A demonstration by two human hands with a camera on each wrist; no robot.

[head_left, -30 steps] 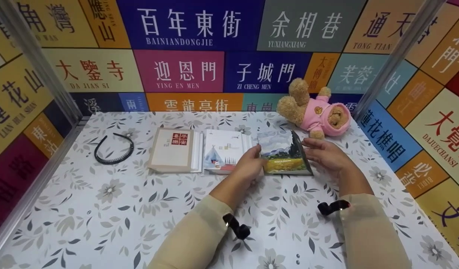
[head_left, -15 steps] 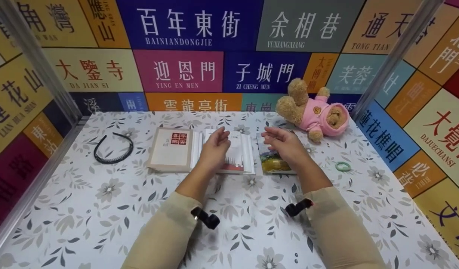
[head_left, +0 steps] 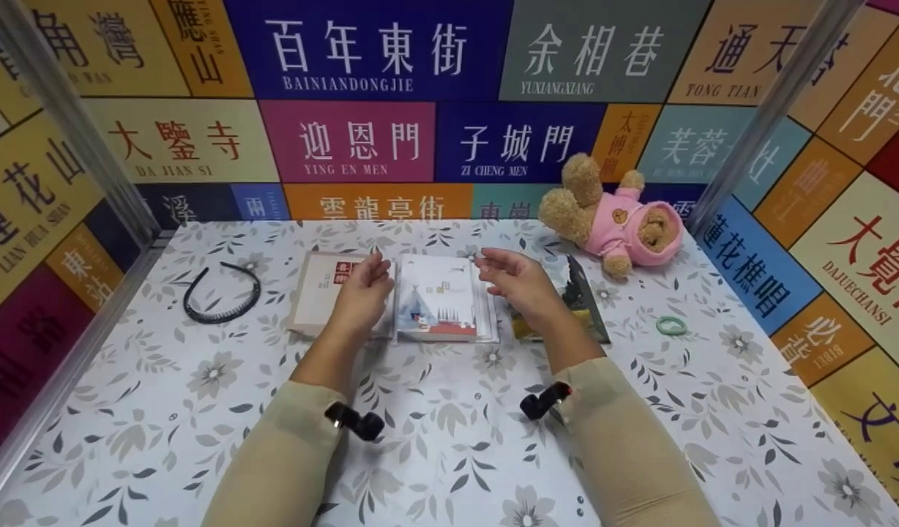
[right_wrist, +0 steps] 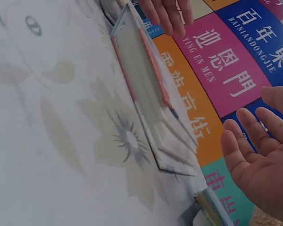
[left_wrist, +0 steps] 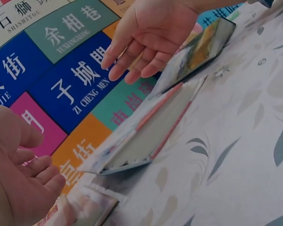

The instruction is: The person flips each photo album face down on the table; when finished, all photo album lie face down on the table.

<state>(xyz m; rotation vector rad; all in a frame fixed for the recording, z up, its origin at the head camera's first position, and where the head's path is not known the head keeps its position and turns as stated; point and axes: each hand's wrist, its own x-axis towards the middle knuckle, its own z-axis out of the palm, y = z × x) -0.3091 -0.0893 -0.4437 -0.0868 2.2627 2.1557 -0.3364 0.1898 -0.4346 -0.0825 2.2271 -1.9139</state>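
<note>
My left hand (head_left: 362,296) hovers over the beige book (head_left: 314,296) with red squares on its cover, fingers relaxed and holding nothing. To its right lies a white book (head_left: 438,304) with a tent drawing, its page edges (left_wrist: 155,117) visible in the left wrist view. My right hand (head_left: 519,285) is held above and partly hides a book with a painted landscape cover (head_left: 585,307). In the right wrist view the right hand's fingers (right_wrist: 259,136) are loosely bent, with nothing between them. The three books lie in a row, the white one between the two hands.
A black toothed headband (head_left: 219,319) lies at the left of the flower-patterned table (head_left: 449,424). A teddy bear in a pink hoodie (head_left: 618,223) lies at the back right. A small green ring (head_left: 669,334) lies right of the books. Walls with printed signs (head_left: 347,139) enclose the table.
Both hands have let go of the landscape book and moved left, the left hand over the beige book, the right over the landscape book. The green ring has come into sight.
</note>
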